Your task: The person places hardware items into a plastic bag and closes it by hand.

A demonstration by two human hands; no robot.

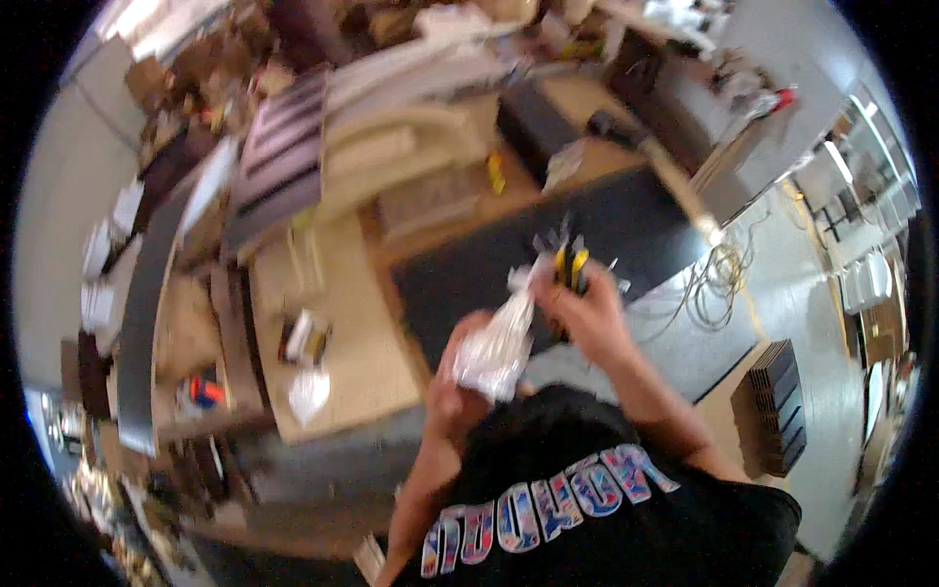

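Note:
My left hand [454, 383] is closed around the lower part of a clear plastic bag [499, 347], held in front of my chest. What the bag contains is too blurred to tell. My right hand [589, 315] grips a yellow-and-black hand tool [571, 266]; motion blur hides its exact kind. The bag's gathered upper end reaches the right fingers, which seem to pinch it beside the tool. Both hands are above the near edge of a black panel [460, 293] lying on the table.
Cardboard sheets [362, 362] on the left carry a small box [305, 338] and another clear bag [309, 393]. A long dark box [533, 127] and a yellow object [496, 174] lie farther back. Coiled cable [724, 279] and stacked dark-edged cardboard [778, 406] stand on the right.

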